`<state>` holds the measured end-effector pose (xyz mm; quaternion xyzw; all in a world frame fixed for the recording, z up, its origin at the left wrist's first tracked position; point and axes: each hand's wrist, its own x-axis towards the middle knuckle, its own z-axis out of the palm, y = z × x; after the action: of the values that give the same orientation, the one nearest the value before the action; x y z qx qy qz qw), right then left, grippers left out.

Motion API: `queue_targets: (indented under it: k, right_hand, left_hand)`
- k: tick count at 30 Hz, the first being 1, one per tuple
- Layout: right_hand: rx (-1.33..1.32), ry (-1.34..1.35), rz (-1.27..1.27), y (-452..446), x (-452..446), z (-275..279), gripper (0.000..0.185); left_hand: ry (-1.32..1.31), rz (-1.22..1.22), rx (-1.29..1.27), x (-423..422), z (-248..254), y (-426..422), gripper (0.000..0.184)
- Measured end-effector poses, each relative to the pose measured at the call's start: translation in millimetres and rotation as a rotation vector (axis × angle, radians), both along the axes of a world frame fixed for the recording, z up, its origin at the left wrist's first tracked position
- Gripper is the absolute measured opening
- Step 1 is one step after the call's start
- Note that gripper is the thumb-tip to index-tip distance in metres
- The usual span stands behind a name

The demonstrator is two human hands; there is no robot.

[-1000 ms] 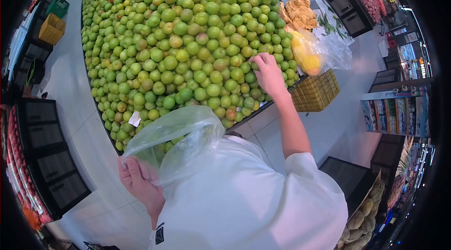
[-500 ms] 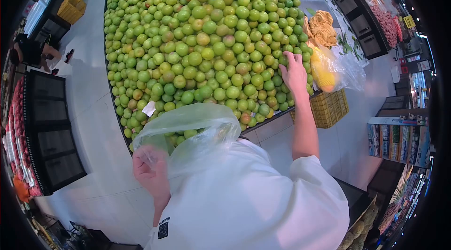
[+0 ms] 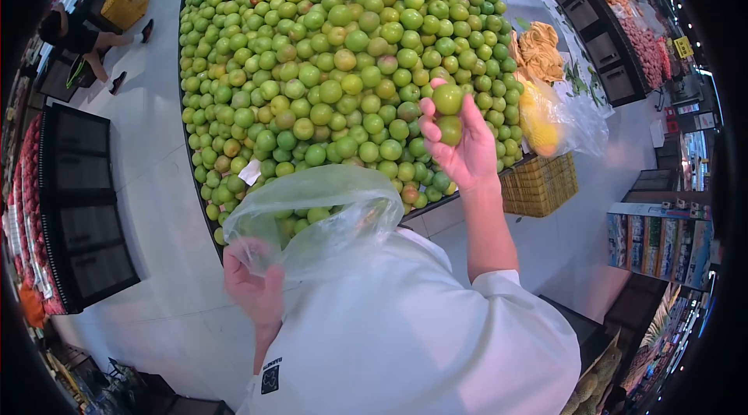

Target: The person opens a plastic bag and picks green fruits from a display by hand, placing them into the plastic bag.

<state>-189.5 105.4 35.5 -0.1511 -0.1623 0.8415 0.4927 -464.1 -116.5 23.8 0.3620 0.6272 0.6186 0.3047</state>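
My right hand (image 3: 472, 156) is raised over the near right part of the pile, palm turned up, its fingers closed around two green plums (image 3: 447, 99). Below it and to the left spreads a large heap of green plums (image 3: 300, 88), some tinged yellow or red. My left hand (image 3: 257, 290) grips the edge of a clear plastic bag (image 3: 335, 193) at the near edge of the heap. The bag's mouth gapes wide, and plums show through the thin film.
Right of the heap lie a crumpled orange cloth (image 3: 540, 52) and a yellow item in clear plastic (image 3: 538, 123). A yellow crate (image 3: 541, 185) stands below them on the floor. At far left a person (image 3: 86, 37) walks in the aisle near a black cabinet (image 3: 86, 204).
My right hand has lifted off the heap, moved left and turned palm up, now showing two plums. The left hand still holds the bag. The person at left has stepped further into the aisle.
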Motion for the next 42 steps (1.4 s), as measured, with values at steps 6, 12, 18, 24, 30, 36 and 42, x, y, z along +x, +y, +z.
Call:
queue_targets:
  k: [6,12,18,24,30,36,42]
  right_hand:
    - [0.705,-0.697,0.661,-53,-45,30,0.045]
    - [1.364,-1.256,0.582,-83,-126,-22,0.039]
    - [1.665,-1.348,0.265,-77,-154,-58,0.033]
    - [1.429,-1.304,0.366,-76,-115,-51,0.033]
    - [1.367,-1.127,0.292,-72,-57,24,0.025]
    - [0.835,-1.783,-0.181,-46,36,-6,0.020]
    - [0.935,-2.096,0.090,-67,69,-60,0.035]
  left_hand:
    - [-0.080,0.043,-0.129,9,6,3,0.009]
    - [-0.105,0.014,-0.018,16,14,9,0.015]
    - [-0.187,0.120,0.004,15,19,15,0.015]
    - [-0.364,0.097,0.139,7,12,16,0.018]
    - [-0.315,0.240,0.066,14,16,25,0.021]
    - [-0.317,0.134,0.054,12,19,22,0.021]
    - [-0.286,0.208,0.044,20,26,30,0.021]
